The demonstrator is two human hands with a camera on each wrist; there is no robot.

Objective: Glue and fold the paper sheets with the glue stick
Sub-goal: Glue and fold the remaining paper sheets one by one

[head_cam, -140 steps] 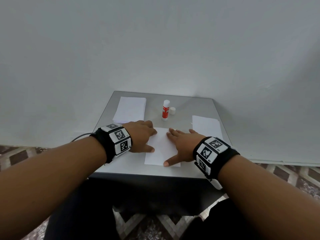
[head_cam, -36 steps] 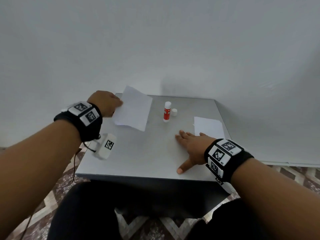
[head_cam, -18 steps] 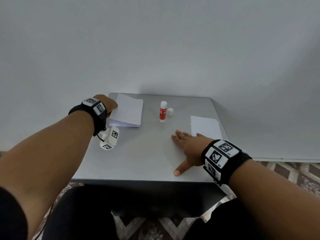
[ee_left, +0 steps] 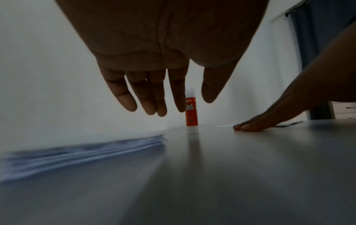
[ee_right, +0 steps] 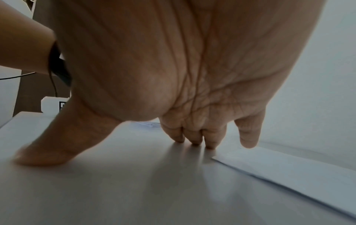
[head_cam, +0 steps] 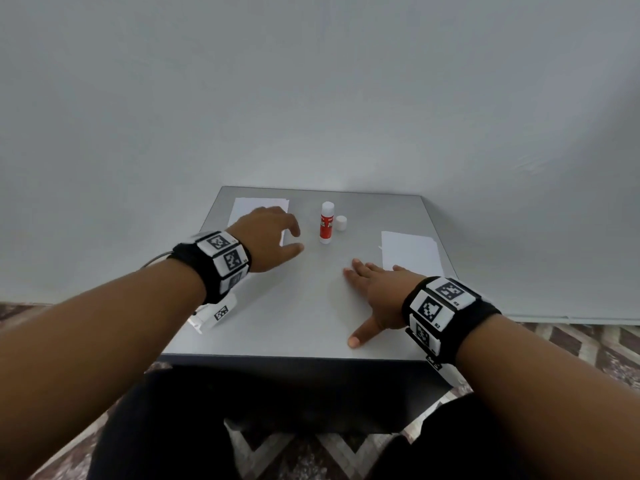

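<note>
Your left hand [head_cam: 266,237] is hovering with loose, straight fingers, gripping nothing, over the paper stack [head_cam: 258,206] at 11 o'clock on the table [head_cam: 277,323]. Your right hand [head_cam: 375,292] is lying flat, fingers spread, at 4 o'clock. The glue stick [head_cam: 327,222] is standing uncapped at 12, cap [head_cam: 341,223] just beside it; folded sheets [head_cam: 410,252] are lying at 2 o'clock.

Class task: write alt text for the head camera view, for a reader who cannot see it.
Two bare hands reach over a grey table: the left hand hovers open above a paper stack, the right hand lies flat. An uncapped glue stick stands between them, beside its cap.
</note>
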